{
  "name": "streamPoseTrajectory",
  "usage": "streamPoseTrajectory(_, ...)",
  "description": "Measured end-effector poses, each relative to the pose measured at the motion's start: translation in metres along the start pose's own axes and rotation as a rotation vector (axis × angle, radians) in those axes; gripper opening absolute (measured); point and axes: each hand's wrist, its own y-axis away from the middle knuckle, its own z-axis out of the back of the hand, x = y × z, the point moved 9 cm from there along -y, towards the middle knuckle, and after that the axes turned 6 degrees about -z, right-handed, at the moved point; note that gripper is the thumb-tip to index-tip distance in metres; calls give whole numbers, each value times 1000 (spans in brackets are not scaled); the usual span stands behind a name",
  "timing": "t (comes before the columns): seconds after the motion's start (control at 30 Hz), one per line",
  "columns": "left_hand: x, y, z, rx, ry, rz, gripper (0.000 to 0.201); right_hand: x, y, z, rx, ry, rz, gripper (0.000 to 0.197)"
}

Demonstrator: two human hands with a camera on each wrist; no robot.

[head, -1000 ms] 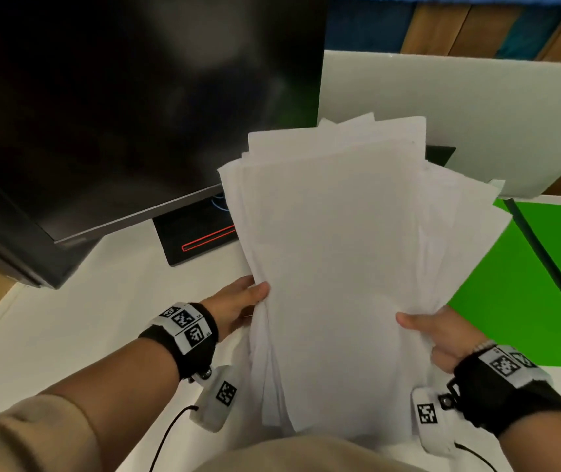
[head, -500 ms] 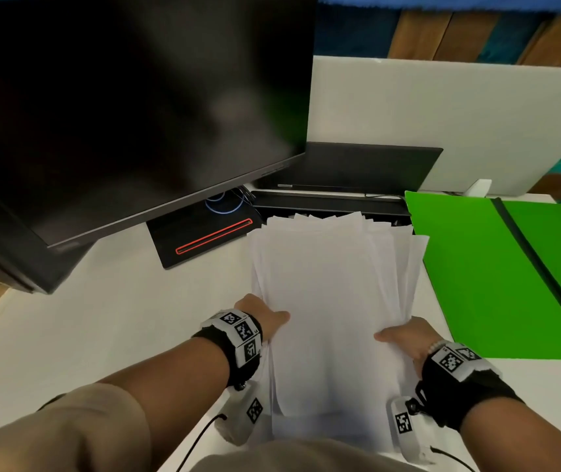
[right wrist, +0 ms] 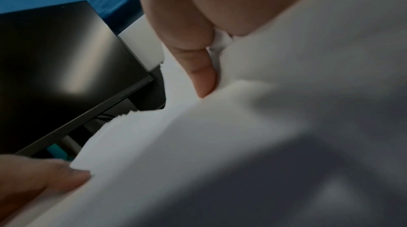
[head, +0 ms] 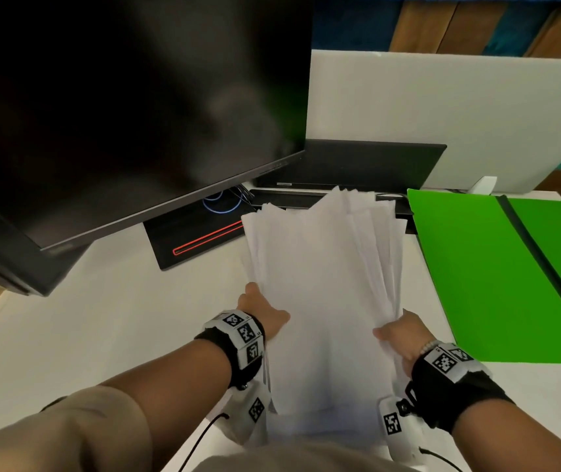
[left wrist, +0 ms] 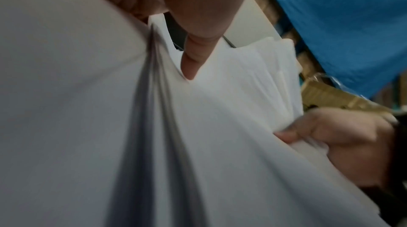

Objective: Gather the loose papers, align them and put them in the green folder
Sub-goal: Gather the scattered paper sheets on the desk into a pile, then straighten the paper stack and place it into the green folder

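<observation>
- Paper stack [head: 323, 301]: left hand [head: 262, 313] and right hand [head: 401, 335], fingers pinching its sides; far edges uneven.
- Step: aligning. Next: square the stack, then move to the open green folder [head: 476, 267] at the counter's right edge.

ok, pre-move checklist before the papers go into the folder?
1. Left hand grips papers: ok.
2. Right hand grips them: ok.
3. Sheet edges flush: not ok, far ends fan out unevenly.
4. Green folder lies open on the desk: ok.
5. No stray sheets left on the desk: cannot tell, the stack hides part of it.
</observation>
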Motion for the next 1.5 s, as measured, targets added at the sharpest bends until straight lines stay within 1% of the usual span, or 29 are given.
streamPoseTrajectory(0.1,23,-6,9,9,374,50,82,-14,-3,2,29,-165,-5,38)
streamPoseTrajectory(0.17,38,-7,17,16,502,81,98,-18,2,2,104,-312,-15,27)
streamPoseTrajectory(0.2,41,-5,20,48,525,63,99,-15,7,3,149,-369,3,22)
streamPoseTrajectory(0.27,33,0,19,197,602,-16,91,-1,22,3,236,-453,56,18)
streamPoseTrajectory(0.33,21,9,16,346,725,-85,91,12,30,1,290,-517,92,18)
streamPoseTrajectory(0.4,13,15,15,406,791,-113,92,29,39,-2,319,-577,123,21)
streamPoseTrajectory(0.43,7,17,20,394,789,-132,90,37,42,-2,325,-586,151,26)
streamPoseTrajectory(0.47,0,19,28,358,778,-170,83,48,45,-1,334,-583,195,43)
streamPoseTrajectory(0.5,-10,21,40,295,776,-222,73,58,49,2,316,-588,248,68)
streamPoseTrajectory(0.53,-22,25,54,229,767,-289,62,68,51,9,271,-604,307,84)
streamPoseTrajectory(0.57,-34,30,69,158,752,-352,53,79,57,14,235,-613,359,86)
streamPoseTrajectory(0.67,-65,46,113,-57,696,-533,31,110,76,29,172,-676,503,51)
streamPoseTrajectory(0.7,-75,52,125,-108,680,-591,28,121,85,30,186,-691,564,52)
streamPoseTrajectory(0.77,-92,63,139,-154,644,-705,29,140,104,31,217,-701,664,69)
streamPoseTrajectory(0.8,-98,67,140,-161,637,-747,32,144,109,31,210,-708,679,70)
streamPoseTrajectory(0.83,-102,68,140,-172,642,-774,35,147,112,31,205,-707,696,62)
streamPoseTrajectory(0.87,-103,68,138,-185,660,-784,37,148,110,31,198,-719,700,49)
streamPoseTrajectory(0.9,-103,67,135,-194,682,-773,36,147,109,31,181,-739,687,37)
streamPoseTrajectory(0.93,-102,65,132,-198,701,-752,34,144,107,31,158,-750,656,32)
streamPoseTrajectory(1.0,-101,65,132,-204,712,-734,35,138,105,35,138,-750,623,38)
streamPoseTrajectory(1.1,-98,70,140,-164,741,-802,44,136,110,48,127,-705,672,85)
streamPoseTrajectory(1.13,-98,72,143,-124,740,-845,52,137,112,53,137,-699,697,94)
streamPoseTrajectory(1.17,-99,76,145,-77,734,-886,60,138,113,57,171,-691,714,96)
streamPoseTrajectory(1.2,-102,80,144,-20,729,-919,64,139,113,61,201,-684,729,90)
streamPoseTrajectory(1.27,-106,81,141,56,705,-938,61,149,123,63,282,-650,785,67)
streamPoseTrajectory(1.3,-109,79,140,57,688,-929,61,155,130,61,320,-637,817,60)
streamPoseTrajectory(1.33,-112,78,140,42,683,-913,60,161,134,59,317,-625,834,54)
streamPoseTrajectory(1.43,-124,78,142,-90,616,-880,48,171,143,64,168,-678,850,27)
streamPoseTrajectory(1.5,-133,87,148,-164,611,-911,32,176,156,70,51,-674,888,28)
